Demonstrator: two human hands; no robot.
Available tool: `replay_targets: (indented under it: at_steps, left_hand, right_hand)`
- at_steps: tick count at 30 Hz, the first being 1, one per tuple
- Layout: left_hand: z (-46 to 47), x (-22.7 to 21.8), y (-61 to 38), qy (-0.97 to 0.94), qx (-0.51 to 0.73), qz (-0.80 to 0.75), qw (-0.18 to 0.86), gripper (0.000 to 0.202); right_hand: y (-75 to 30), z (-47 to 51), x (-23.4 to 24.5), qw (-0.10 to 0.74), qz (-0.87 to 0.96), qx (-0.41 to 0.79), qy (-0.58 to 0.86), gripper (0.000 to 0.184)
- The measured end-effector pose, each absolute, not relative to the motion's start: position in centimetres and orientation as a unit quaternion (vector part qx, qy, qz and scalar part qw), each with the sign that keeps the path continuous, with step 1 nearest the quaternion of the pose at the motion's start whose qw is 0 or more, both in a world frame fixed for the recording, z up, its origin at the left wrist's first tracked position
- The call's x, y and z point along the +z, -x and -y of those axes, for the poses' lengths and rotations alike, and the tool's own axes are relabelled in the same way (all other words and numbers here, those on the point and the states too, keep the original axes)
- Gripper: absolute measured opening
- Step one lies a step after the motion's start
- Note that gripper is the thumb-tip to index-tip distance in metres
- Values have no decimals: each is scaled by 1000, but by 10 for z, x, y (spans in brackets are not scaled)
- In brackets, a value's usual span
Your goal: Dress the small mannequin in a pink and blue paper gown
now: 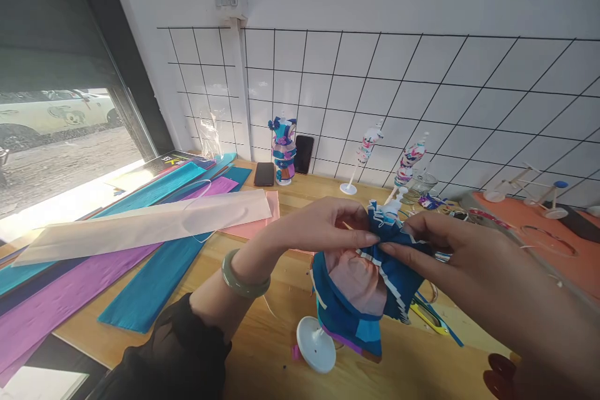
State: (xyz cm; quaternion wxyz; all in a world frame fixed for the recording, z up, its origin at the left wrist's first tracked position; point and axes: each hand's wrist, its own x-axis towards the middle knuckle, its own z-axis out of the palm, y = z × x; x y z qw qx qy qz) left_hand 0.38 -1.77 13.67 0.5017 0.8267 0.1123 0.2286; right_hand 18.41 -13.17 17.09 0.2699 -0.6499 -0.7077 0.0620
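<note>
A small mannequin on a white round base [316, 344] wears a blue and pink crepe-paper dress [360, 287] and leans toward me over the wooden table [262, 337]. My left hand [323, 225], with a green bangle on its wrist, pinches the blue paper with white trim at the dress's top. My right hand [435, 247], a ring on one finger, pinches the same blue paper from the right, fingertips nearly meeting the left's. Both hands are closed on the paper.
Long crepe-paper sheets in purple [70, 300], blue [154, 281], cream [140, 225] and pink lie on the left. By the tiled wall stand a dressed mannequin [284, 150], two phones [264, 174], two more small mannequins [365, 153] and a glass jar [422, 184]. An orange mat [553, 237] holds wooden pieces.
</note>
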Motion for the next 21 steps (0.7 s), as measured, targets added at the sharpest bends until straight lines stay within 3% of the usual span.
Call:
replay_targets:
  at_steps: [21]
  left_hand:
    - [27, 143, -5, -846, 237, -107, 465, 16]
  right_hand:
    - [-183, 132, 171, 269, 705, -2, 657, 36]
